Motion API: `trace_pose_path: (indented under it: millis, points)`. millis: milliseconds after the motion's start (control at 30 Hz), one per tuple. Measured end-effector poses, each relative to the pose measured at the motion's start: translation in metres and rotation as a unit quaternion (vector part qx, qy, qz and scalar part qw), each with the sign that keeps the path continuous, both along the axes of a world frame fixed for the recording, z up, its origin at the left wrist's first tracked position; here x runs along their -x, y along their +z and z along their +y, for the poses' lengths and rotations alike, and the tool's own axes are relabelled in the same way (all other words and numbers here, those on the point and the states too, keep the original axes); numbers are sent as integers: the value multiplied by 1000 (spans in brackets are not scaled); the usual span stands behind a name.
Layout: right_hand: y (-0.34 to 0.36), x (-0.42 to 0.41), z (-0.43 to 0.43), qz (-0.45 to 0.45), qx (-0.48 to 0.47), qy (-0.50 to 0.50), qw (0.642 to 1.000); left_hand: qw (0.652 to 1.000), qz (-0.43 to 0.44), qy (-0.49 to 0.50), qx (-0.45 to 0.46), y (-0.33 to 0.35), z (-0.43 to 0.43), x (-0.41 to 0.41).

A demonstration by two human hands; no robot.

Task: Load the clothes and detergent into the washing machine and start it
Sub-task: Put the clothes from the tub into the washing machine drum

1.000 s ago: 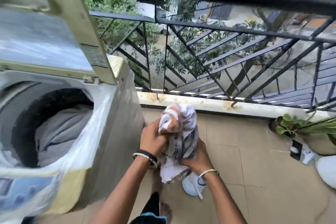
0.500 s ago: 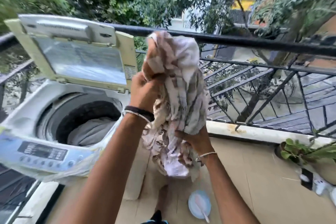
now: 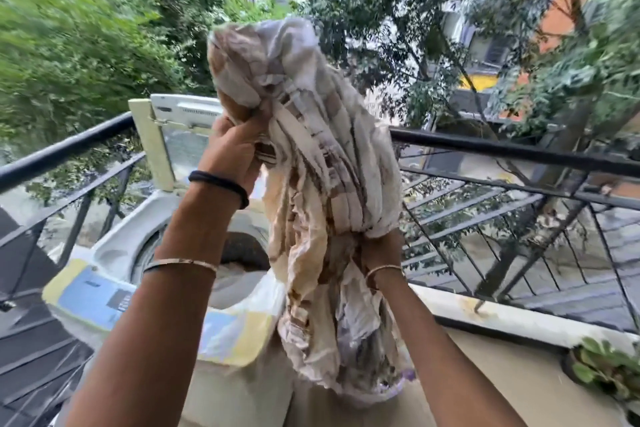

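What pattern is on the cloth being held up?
The cloth is white with brown stripes, clearest in the head view.

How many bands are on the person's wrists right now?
3: a black band and a metal bangle on the left forearm, a second metal bangle on the right forearm. The striped cloth may hide more there.

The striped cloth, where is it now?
In the head view the striped cloth is at centre, gripped by the left hand high and the right hand lower, beside the open washing machine.

Garment [image 3: 311, 166] above washing machine [image 3: 114, 253]; railing [image 3: 519, 152] behind; potted plant [image 3: 602, 367] far right
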State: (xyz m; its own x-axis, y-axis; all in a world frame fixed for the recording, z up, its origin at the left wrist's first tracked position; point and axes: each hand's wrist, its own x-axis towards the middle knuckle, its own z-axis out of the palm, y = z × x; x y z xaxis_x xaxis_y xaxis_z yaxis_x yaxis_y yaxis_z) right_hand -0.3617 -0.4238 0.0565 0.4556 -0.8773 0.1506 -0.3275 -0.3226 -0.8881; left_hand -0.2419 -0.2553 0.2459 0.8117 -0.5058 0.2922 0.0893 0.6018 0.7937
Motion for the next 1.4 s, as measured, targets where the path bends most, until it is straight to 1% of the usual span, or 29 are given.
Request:
trace_pose_path:
  millis: [67, 133, 200, 333, 400, 467, 533, 633, 700, 767, 800, 867, 967, 1033, 1067, 1133, 1200, 1233, 1300, 1367, 1400]
  points:
    - [26, -12, 8, -6, 21, -41, 999, 999, -2, 35, -7, -2, 25, -33]
    - [56, -28, 16, -44, 48, -73, 995, 998, -6, 65, -10, -3, 48, -62]
    - [89, -49, 29, -85, 91, -85, 989, 996, -2, 84, -2, -4, 73, -93]
    - [149, -99, 54, -142, 184, -90, 968, 994, -7, 105, -12, -7, 114, -150]
    - [175, -127, 66, -165, 215, -89, 959, 993, -13, 110, -26, -11, 130, -179]
    - [194, -151, 80, -199, 241, -64, 948, 991, -17, 121, -45, -17, 140, -203]
    - [207, -175, 96, -219, 239, -53, 944, 990, -22, 127, -55, -21, 149, -224]
    - [207, -203, 114, -228, 205, -62, 950, 987, -28, 136, -84, -29, 161, -254]
    - [194, -216, 120, -197, 181, -60, 962, 980, -27, 143, -139, -44, 170, -279]
    - [175, -223, 122, -149, 153, -70, 974, 957, -36, 157, -240, -60, 175, -298]
    - [161, -227, 121, -125, 136, -78, 980, 952, -45, 153, -261, -68, 175, -299]
    - [134, -235, 119, -78, 104, -90, 987, 951, -53, 130, -276, -86, 170, -296]
    - [91, -247, 114, -38, 52, -86, 994, 931, -54, 90, -350, -117, 160, -291]
    - [68, -254, 113, -21, 19, -87, 996, 905, -41, 50, -421, -142, 153, -294]
    - [56, -257, 113, -11, 2, -87, 996, 884, -36, 32, -466, -158, 149, -298]
    - [32, -263, 115, 10, -31, -88, 996, 827, -45, 4, -560, -184, 143, -306]
    - [7, -269, 119, 25, -59, -85, 994, 774, -76, -6, -629, -203, 141, -311]
    - [-8, -271, 122, 36, -70, -79, 994, 761, -91, 0, -642, -208, 141, -311]
    - [-37, -274, 130, 77, -89, -69, 991, 759, -106, -3, -643, -215, 139, -309]
    - [-68, -278, 134, 164, -97, -36, 981, 748, -112, 0, -655, -223, 134, -305]
    - [-81, -278, 134, 210, -102, 4, 972, 744, -117, -8, -657, -231, 130, -304]
